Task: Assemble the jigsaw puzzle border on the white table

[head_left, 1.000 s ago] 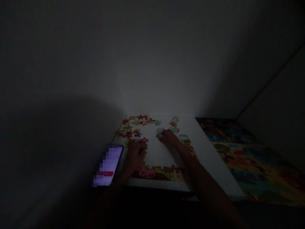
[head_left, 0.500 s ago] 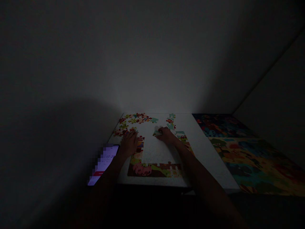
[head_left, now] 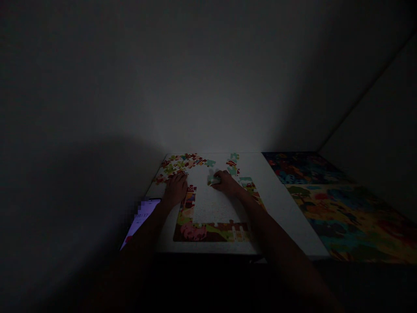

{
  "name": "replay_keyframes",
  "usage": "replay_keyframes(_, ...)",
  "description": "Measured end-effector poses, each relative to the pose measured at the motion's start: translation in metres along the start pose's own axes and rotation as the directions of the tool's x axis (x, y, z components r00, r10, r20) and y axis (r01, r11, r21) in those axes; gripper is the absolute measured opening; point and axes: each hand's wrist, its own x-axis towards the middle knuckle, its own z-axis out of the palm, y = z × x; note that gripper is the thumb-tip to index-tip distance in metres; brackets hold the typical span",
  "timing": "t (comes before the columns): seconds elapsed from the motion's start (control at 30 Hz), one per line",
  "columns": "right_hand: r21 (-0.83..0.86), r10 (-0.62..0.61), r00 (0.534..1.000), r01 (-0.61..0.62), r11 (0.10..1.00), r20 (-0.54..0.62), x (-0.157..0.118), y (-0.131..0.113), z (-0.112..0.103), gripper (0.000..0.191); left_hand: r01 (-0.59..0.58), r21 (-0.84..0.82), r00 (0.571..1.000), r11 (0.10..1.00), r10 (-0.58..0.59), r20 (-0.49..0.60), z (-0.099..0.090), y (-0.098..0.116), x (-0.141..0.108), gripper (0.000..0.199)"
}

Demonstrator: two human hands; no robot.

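On a white table (head_left: pixel 224 243), my right hand (head_left: pixel 224 180) pinches a pale green puzzle piece (head_left: pixel 212 179) near the middle. My left hand (head_left: pixel 177 187) lies flat, fingers spread a little, over the near edge of a heap of loose puzzle pieces (head_left: pixel 177 166). Just right of that hand is the joined left side of a puzzle border (head_left: pixel 189 204). Its bottom strip (head_left: pixel 215 232) shows a pink shape and a white fence. The right side of the border (head_left: pixel 250 187) is partly covered by my right forearm.
A lit phone (head_left: pixel 141 219) lies at the table's left edge, partly behind my left forearm. Several loose pieces (head_left: pixel 232 163) lie at the back. Two colourful pictures, one dark (head_left: pixel 302 167) and one yellow and blue (head_left: pixel 352 217), are on the right. A wall rises behind.
My left hand has shifted slightly away from me over the loose pieces. The right hand and its piece have moved very little. The view has tilted slightly.
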Motion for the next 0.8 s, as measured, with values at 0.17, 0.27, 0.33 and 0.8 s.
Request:
replay_keyframes(0.17,0.081,-0.022,0.999,0.018,0.997,0.041,-0.001,0.003,-0.001,0.045,-0.023,-0.011,1.000,1.000,0.023,0.021,-0.003,-0.001,0.014,0.045)
replay_keyframes(0.27,0.130,-0.029,0.998,0.021,0.991,0.060,-0.002,0.006,-0.003,0.044,-0.012,-0.019,1.000,1.000,0.012,0.015,-0.009,0.003,0.021,0.044)
replay_keyframes(0.33,0.171,-0.037,0.997,0.025,0.985,0.065,-0.002,0.008,-0.005,0.040,0.001,-0.025,1.000,1.000,-0.002,-0.006,-0.015,0.012,0.018,0.043)
replay_keyframes(0.8,0.523,-0.031,0.998,-0.001,0.852,0.053,0.010,-0.011,-0.008,0.028,0.032,-0.272,0.981,0.962,-0.082,-0.174,-0.033,0.076,-0.103,0.035)
